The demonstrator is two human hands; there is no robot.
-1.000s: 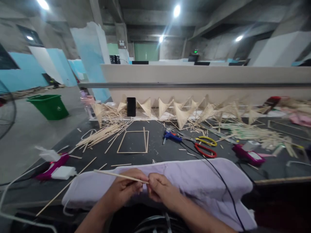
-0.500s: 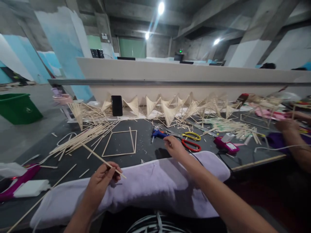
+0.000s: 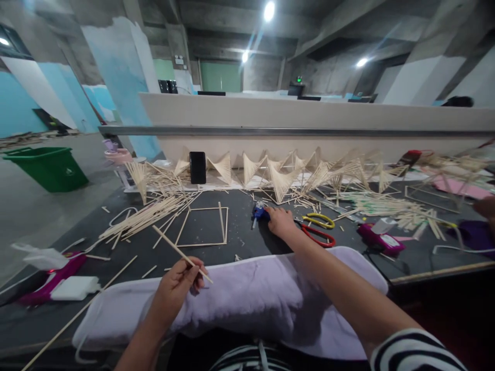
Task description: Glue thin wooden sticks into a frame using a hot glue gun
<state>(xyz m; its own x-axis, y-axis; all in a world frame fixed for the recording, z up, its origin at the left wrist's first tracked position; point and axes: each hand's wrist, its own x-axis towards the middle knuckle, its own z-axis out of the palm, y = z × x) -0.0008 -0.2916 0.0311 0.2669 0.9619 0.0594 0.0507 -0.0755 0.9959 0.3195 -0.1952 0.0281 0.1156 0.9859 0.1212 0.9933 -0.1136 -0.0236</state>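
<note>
My left hand is closed on a thin wooden stick, pinched near its lower end and slanting up to the left over the lilac cloth. My right hand reaches across the cloth and has its fingers curled over the back part of a blue glue gun, which lies on the dark table; its handle is hidden under the hand. Right beside that hand are red-handled scissors and yellow-handled scissors. A flat frame of sticks, with one stick standing at its far right corner, sits between my hands.
Loose wooden sticks lie piled at left. Fan-shaped stick models line the back by a black phone. Magenta power strips with plugs and cables sit on both sides. A lilac cloth covers the near edge. Another person's hand shows far right.
My right hand has come down onto the blue glue gun, its fingers reaching over it. My left hand still holds the stick. The view has turned slightly left.
</note>
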